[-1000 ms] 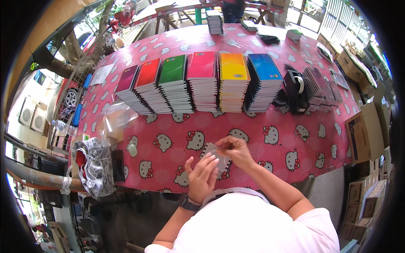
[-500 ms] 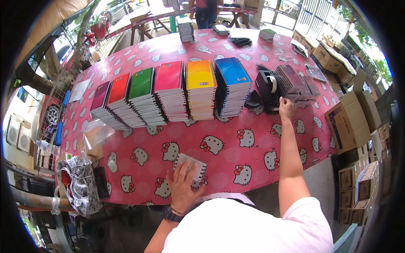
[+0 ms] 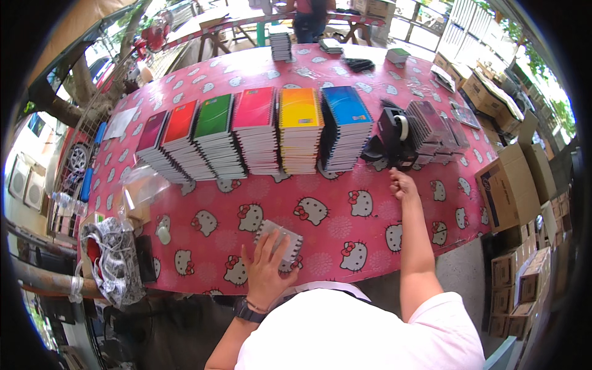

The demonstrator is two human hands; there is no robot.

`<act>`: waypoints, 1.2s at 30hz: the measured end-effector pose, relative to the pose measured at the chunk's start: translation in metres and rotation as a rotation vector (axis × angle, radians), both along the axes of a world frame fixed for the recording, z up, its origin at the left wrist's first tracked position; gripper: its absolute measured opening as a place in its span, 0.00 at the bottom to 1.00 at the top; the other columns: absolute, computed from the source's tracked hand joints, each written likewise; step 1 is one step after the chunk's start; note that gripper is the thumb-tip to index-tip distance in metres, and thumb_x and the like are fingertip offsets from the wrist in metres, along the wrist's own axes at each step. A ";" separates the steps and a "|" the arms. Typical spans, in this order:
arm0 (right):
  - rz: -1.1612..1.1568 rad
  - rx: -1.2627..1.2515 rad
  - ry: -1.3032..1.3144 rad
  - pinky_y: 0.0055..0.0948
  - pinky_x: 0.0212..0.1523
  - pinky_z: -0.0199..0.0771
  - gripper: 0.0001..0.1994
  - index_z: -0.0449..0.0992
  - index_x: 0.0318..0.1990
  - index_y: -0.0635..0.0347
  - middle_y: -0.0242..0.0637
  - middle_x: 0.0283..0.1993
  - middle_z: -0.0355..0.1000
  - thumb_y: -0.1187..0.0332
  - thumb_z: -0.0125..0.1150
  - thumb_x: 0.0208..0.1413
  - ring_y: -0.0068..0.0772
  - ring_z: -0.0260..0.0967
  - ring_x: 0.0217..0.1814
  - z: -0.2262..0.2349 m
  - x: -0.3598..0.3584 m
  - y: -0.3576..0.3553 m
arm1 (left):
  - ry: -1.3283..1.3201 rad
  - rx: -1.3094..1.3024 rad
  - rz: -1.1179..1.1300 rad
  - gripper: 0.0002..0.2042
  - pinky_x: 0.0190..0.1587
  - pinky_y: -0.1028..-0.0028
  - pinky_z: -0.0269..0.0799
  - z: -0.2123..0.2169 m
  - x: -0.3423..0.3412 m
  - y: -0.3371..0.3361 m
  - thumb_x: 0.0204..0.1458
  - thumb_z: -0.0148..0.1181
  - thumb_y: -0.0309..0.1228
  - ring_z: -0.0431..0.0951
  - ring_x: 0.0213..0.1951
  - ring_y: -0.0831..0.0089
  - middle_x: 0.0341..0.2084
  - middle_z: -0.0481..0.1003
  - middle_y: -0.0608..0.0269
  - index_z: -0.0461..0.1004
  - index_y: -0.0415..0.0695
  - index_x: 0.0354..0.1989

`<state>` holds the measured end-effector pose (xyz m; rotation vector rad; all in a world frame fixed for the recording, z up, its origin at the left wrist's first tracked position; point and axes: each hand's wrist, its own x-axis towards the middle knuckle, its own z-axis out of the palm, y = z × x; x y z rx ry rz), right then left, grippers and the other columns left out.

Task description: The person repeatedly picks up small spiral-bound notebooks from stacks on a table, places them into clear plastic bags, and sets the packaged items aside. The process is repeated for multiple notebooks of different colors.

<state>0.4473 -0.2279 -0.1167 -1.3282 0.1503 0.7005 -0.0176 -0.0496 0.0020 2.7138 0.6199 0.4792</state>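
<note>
My left hand lies flat on a small grey spiral-bound pack in clear wrap, pressing it to the pink cartoon-cat tablecloth near the front edge. My right hand is stretched out to the right, fingers curled, just in front of a black tape dispenser with a white roll. Whether it pinches anything cannot be made out. Behind both hands runs a row of notebook stacks in maroon, red, green, pink, yellow and blue.
Dark wrapped stacks sit right of the dispenser. A clear plastic bag and a patterned bag lie at the left. Cardboard boxes stand on the ground at the right. Another person stands beyond the table's far edge.
A second ago both hands were on the pack. My right hand has left it and reached out to the tape dispenser, then drawn back a little; the left now presses the pack flat.
</note>
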 end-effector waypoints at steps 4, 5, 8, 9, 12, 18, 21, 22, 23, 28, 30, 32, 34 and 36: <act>0.714 0.049 -0.253 0.14 0.16 0.51 0.08 0.73 0.33 0.60 0.22 0.22 0.64 0.65 0.58 0.55 0.12 0.53 0.18 0.081 -0.113 0.107 | -0.006 -0.012 0.026 0.37 0.59 0.41 0.41 0.002 -0.004 0.001 0.34 0.67 0.42 0.51 0.64 0.60 0.63 0.54 0.62 0.63 0.56 0.59; 0.890 0.071 -0.271 0.16 0.16 0.52 0.08 0.73 0.32 0.59 0.22 0.21 0.64 0.64 0.58 0.55 0.13 0.55 0.18 0.106 -0.142 0.124 | -0.010 -0.018 0.030 0.36 0.59 0.41 0.41 0.004 -0.002 0.002 0.33 0.67 0.42 0.51 0.64 0.60 0.63 0.53 0.61 0.64 0.57 0.58; 1.444 0.068 -0.764 0.23 0.17 0.55 0.14 0.73 0.24 0.62 0.26 0.18 0.65 0.59 0.61 0.51 0.18 0.57 0.17 0.178 -0.215 0.168 | -0.021 -0.054 0.045 0.37 0.58 0.38 0.43 0.009 -0.005 0.002 0.33 0.67 0.38 0.51 0.64 0.60 0.64 0.50 0.59 0.62 0.61 0.59; 1.530 -0.033 -0.921 0.26 0.18 0.57 0.17 0.73 0.22 0.63 0.30 0.16 0.66 0.56 0.64 0.48 0.20 0.59 0.17 0.188 -0.234 0.179 | -0.010 -0.055 0.046 0.38 0.58 0.38 0.43 0.009 -0.005 0.002 0.33 0.67 0.38 0.51 0.64 0.60 0.64 0.50 0.59 0.62 0.61 0.59; 1.664 -0.419 -1.172 0.30 0.20 0.60 0.22 0.72 0.21 0.65 0.37 0.16 0.66 0.52 0.68 0.40 0.26 0.62 0.18 0.185 -0.252 0.195 | 0.023 -0.056 0.029 0.39 0.57 0.38 0.43 0.013 -0.005 0.005 0.32 0.68 0.40 0.49 0.65 0.59 0.65 0.47 0.56 0.60 0.63 0.60; 1.654 -0.447 -1.132 0.33 0.22 0.63 0.24 0.73 0.21 0.65 0.38 0.17 0.67 0.48 0.69 0.36 0.31 0.63 0.19 0.164 -0.252 0.197 | 0.050 0.032 -0.060 0.40 0.57 0.37 0.42 0.022 0.010 0.015 0.31 0.68 0.44 0.46 0.65 0.53 0.65 0.43 0.51 0.60 0.65 0.60; 1.730 -0.341 -0.992 0.30 0.22 0.62 0.22 0.74 0.23 0.64 0.34 0.17 0.66 0.49 0.68 0.40 0.28 0.62 0.20 0.161 -0.238 0.200 | 0.131 0.037 -0.082 0.39 0.56 0.35 0.41 0.026 0.012 0.018 0.31 0.67 0.44 0.46 0.65 0.52 0.63 0.46 0.51 0.60 0.64 0.59; 1.765 -0.299 -0.939 0.29 0.22 0.62 0.22 0.74 0.24 0.63 0.31 0.17 0.65 0.50 0.67 0.42 0.26 0.61 0.20 0.162 -0.234 0.201 | 0.161 0.025 -0.091 0.39 0.56 0.35 0.41 0.027 0.012 0.019 0.31 0.67 0.43 0.46 0.64 0.52 0.63 0.48 0.51 0.61 0.64 0.59; 1.761 -0.278 -0.881 0.27 0.22 0.61 0.20 0.74 0.24 0.63 0.30 0.17 0.65 0.51 0.66 0.43 0.24 0.61 0.20 0.159 -0.231 0.200 | 0.147 0.015 -0.085 0.38 0.56 0.34 0.40 0.027 0.014 0.019 0.31 0.67 0.43 0.45 0.65 0.52 0.62 0.48 0.51 0.61 0.64 0.59; 1.701 -0.168 -0.395 0.23 0.24 0.60 0.15 0.73 0.25 0.61 0.26 0.19 0.65 0.57 0.64 0.48 0.19 0.59 0.21 0.099 -0.228 0.193 | 0.111 -0.039 -0.087 0.39 0.57 0.32 0.34 0.026 0.014 0.015 0.32 0.67 0.40 0.44 0.65 0.51 0.62 0.49 0.54 0.59 0.63 0.60; 1.600 -0.017 -0.116 0.23 0.23 0.60 0.16 0.73 0.27 0.60 0.25 0.19 0.64 0.55 0.63 0.49 0.20 0.59 0.22 0.047 -0.227 0.181 | 0.159 0.118 -0.105 0.41 0.57 0.32 0.31 0.025 0.012 0.013 0.32 0.68 0.38 0.45 0.65 0.53 0.62 0.51 0.57 0.56 0.61 0.61; 1.362 0.010 -0.309 0.24 0.23 0.60 0.16 0.73 0.29 0.61 0.25 0.19 0.64 0.55 0.63 0.49 0.21 0.60 0.23 0.024 -0.224 0.165 | 0.188 0.364 -0.187 0.44 0.58 0.33 0.27 0.023 0.016 0.022 0.32 0.69 0.36 0.49 0.64 0.56 0.60 0.55 0.60 0.54 0.58 0.62; 0.949 -0.109 -0.890 0.26 0.25 0.62 0.16 0.73 0.29 0.62 0.26 0.21 0.67 0.56 0.63 0.48 0.23 0.62 0.24 0.018 -0.228 0.154 | 0.210 0.696 -0.322 0.46 0.58 0.33 0.24 0.022 0.026 0.041 0.31 0.69 0.34 0.55 0.62 0.59 0.57 0.60 0.62 0.52 0.55 0.64; 0.653 0.051 -0.648 0.28 0.30 0.64 0.16 0.72 0.33 0.62 0.31 0.26 0.70 0.59 0.65 0.46 0.26 0.66 0.27 0.046 -0.228 0.130 | 0.090 0.214 -0.315 0.45 0.58 0.47 0.48 0.045 0.041 0.056 0.29 0.72 0.35 0.68 0.50 0.60 0.46 0.70 0.60 0.54 0.50 0.61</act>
